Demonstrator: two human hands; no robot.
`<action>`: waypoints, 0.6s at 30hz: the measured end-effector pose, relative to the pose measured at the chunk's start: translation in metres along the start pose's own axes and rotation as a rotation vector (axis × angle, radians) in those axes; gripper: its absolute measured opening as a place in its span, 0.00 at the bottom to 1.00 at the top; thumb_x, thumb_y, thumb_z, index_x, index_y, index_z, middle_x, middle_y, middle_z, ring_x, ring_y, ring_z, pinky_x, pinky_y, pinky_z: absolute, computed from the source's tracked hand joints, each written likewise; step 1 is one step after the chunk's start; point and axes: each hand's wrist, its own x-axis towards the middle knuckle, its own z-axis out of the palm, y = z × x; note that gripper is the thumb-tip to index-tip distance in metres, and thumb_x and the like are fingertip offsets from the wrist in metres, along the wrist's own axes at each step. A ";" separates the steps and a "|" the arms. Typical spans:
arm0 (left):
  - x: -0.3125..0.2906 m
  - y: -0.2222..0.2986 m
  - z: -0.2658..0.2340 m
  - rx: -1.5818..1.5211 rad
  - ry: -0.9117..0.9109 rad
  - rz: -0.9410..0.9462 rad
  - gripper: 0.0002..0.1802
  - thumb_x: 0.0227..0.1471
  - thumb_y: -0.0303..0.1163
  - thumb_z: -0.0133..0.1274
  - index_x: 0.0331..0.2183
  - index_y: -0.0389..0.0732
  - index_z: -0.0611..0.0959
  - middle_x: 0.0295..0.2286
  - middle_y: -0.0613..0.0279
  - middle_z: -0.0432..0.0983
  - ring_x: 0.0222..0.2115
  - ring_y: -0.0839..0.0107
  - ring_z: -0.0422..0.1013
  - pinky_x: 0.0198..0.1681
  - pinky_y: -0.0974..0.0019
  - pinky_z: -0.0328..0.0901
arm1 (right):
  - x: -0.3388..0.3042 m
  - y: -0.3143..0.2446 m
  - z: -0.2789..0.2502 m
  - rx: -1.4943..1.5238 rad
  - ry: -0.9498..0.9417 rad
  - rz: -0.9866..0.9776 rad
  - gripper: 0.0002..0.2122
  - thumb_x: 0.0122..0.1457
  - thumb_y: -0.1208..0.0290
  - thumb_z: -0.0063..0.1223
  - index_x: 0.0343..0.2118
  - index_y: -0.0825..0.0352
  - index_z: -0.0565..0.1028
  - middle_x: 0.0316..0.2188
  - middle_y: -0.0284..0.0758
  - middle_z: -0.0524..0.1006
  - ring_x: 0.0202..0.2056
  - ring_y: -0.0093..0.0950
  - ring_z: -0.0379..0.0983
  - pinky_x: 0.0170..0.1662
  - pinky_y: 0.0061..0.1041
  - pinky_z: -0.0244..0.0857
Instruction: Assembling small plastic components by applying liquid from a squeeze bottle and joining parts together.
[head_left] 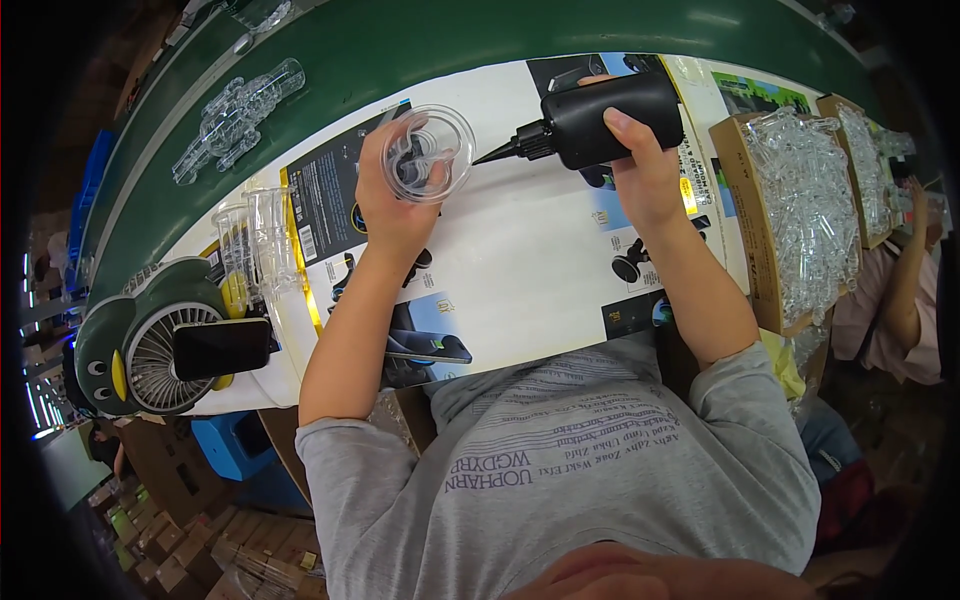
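Observation:
My left hand [392, 205] is closed around a clear, round, cup-like plastic part [443, 118], its wide rim tipped up toward me. Inside the rim the shape is curved and see-through, with my fingers showing behind it. In my right hand [648, 170] lies a black squeeze bottle [605, 122], held on its side. The bottle's pointed nozzle [500, 151] aims left, its tip at the right edge of the clear part; whether they touch I cannot tell. Both hands are above a white printed cardboard sheet [520, 265].
A cardboard box [742, 215] heaped with clear plastic pieces stands at right, another [845, 150] beyond it, near a co-worker's arm [905, 285]. Clear tubes [268, 240], a green fan [155, 345] and a phone [222, 349] are at left. Another clear assembly [235, 118] lies on the green surface [440, 50].

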 end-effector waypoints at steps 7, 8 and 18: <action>-0.001 0.000 0.001 -0.023 0.005 -0.009 0.26 0.37 0.25 0.58 0.41 0.35 0.67 0.36 0.52 0.68 0.37 0.64 0.68 0.41 0.67 0.63 | 0.001 0.002 -0.001 0.011 0.048 -0.012 0.14 0.48 0.72 0.48 0.39 0.69 0.68 0.34 0.33 0.71 0.36 0.21 0.68 0.40 0.21 0.63; 0.000 0.001 0.001 -0.023 0.004 -0.009 0.26 0.37 0.25 0.58 0.41 0.35 0.67 0.36 0.52 0.68 0.37 0.64 0.68 0.41 0.67 0.63 | 0.002 0.002 -0.002 0.012 0.049 -0.011 0.14 0.48 0.72 0.48 0.39 0.69 0.68 0.34 0.33 0.71 0.36 0.21 0.68 0.40 0.21 0.63; 0.000 0.001 0.001 0.015 0.003 0.003 0.26 0.36 0.24 0.58 0.41 0.36 0.68 0.36 0.52 0.68 0.36 0.63 0.68 0.40 0.67 0.63 | 0.003 0.001 -0.002 0.028 0.062 -0.038 0.14 0.47 0.74 0.48 0.39 0.68 0.68 0.34 0.33 0.71 0.36 0.22 0.68 0.41 0.21 0.63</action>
